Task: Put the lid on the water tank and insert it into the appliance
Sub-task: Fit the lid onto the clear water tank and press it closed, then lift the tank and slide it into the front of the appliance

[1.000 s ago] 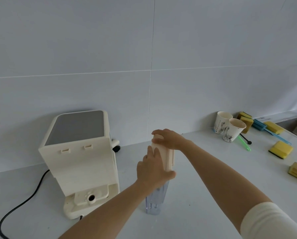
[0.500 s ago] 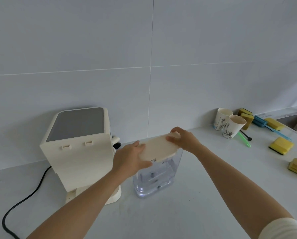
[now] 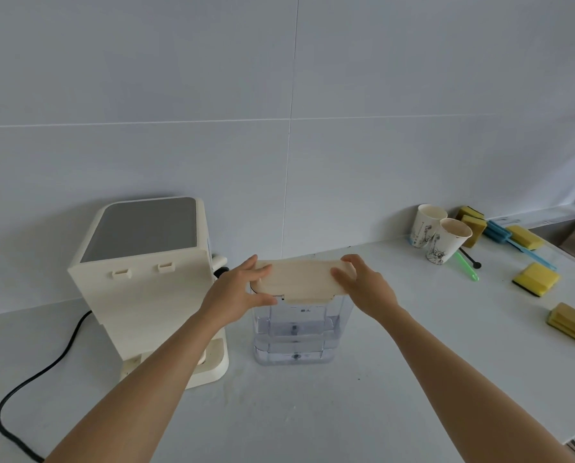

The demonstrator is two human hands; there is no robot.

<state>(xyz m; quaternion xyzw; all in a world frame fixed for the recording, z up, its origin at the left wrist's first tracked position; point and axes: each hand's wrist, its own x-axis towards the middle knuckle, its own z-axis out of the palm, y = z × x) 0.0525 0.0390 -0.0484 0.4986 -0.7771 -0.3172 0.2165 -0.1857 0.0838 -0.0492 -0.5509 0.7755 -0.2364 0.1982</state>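
A clear plastic water tank [image 3: 296,332] stands upright on the white counter, just right of the cream appliance [image 3: 149,279]. A flat cream lid [image 3: 298,279] lies across the tank's top opening. My left hand [image 3: 236,292] grips the lid's left end and my right hand [image 3: 363,285] grips its right end. The appliance shows its back face with two small slots and a grey top panel; its lower base is partly hidden by my left forearm.
A black power cord [image 3: 45,369] runs from the appliance toward the front left. Two paper cups [image 3: 440,235] stand at the back right, with yellow sponges [image 3: 535,279], blue-handled scrubbers [image 3: 513,237] and a green utensil [image 3: 465,267] beside them.
The tank, seen end-on a second ago, now faces me broadside. The lid went from tilted above it to lying level on top, with my hands moved out to its two ends.
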